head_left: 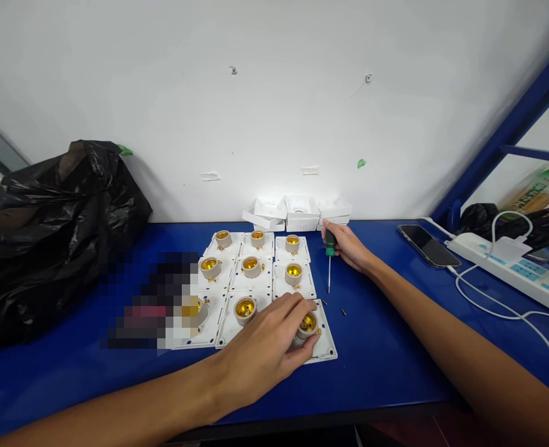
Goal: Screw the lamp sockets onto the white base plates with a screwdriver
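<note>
Several white plates lie in rows on the blue table, each bearing a round lamp socket with a brass-coloured inside, such as the middle lamp socket (251,267). My left hand (279,329) is closed around the lamp socket (308,323) on the front right plate (326,346). A screwdriver (330,248) with a dark green handle is in my right hand (346,245), to the right of the plates. Its shaft points down toward the table. Small screws (343,311) lie near its tip, just right of the front plate.
White square housings (301,214) stand against the wall. A black plastic bag (64,230) fills the left side, with a blurred patch beside the plates. At right are a phone (428,245), a power strip (512,267) and white cables (530,315). A blue frame (512,124) rises there.
</note>
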`<state>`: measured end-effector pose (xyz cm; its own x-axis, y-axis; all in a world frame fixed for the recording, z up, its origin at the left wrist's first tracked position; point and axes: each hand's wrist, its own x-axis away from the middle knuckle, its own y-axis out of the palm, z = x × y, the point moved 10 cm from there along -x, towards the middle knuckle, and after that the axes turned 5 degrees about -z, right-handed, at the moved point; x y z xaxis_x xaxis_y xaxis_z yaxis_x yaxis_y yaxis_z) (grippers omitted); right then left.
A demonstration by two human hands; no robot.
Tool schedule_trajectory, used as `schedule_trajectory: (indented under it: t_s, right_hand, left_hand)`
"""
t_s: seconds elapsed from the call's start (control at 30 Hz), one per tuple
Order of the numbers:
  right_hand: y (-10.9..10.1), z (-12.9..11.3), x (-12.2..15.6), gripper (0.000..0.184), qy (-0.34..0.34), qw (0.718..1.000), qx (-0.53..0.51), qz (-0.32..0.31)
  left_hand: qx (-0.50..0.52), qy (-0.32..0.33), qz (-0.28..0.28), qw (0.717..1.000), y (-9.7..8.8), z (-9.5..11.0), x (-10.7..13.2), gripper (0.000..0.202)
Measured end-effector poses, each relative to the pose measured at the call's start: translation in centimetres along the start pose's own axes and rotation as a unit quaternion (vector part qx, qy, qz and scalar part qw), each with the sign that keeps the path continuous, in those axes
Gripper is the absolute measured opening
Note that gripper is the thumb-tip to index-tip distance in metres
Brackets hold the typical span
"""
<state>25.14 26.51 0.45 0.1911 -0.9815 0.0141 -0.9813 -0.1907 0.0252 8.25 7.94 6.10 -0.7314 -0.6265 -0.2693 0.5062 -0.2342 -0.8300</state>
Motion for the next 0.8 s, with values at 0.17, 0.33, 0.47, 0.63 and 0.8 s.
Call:
schedule_trajectory:
  t_s: [0.17,0.33,0.47,0.63,0.8]
  right_hand:
    - [0.6,-0.1,0.4,0.033,0.016,0.999,0.029,-0.017]
    - [1.1,-0.4,0.7,0.034,0.019,0.998,0.052,-0.036]
    - [1.3,-0.5,0.8,0.035,0.020,0.997,0.067,-0.046]
    - [1.8,-0.9,1.1,0.035,0.019,0.995,0.078,-0.053]
    - [2.0,-0.8,1.1,0.036,0.024,0.994,0.081,-0.061]
  left_hand:
    - [-0.006,-0.004,0.003,1.000,0.1,-0.2,0.0,0.028]
    - [0.005,-0.004,-0.003,1.000,0.3,-0.4,-0.1,0.030]
    - [0.006,-0.013,-0.011,1.000,0.4,-0.5,0.0,0.028]
    - [0.008,-0.015,-0.013,1.000,0.5,-0.6,0.1,0.028]
    - [0.010,-0.015,-0.009,1.000,0.5,-0.7,0.0,0.028]
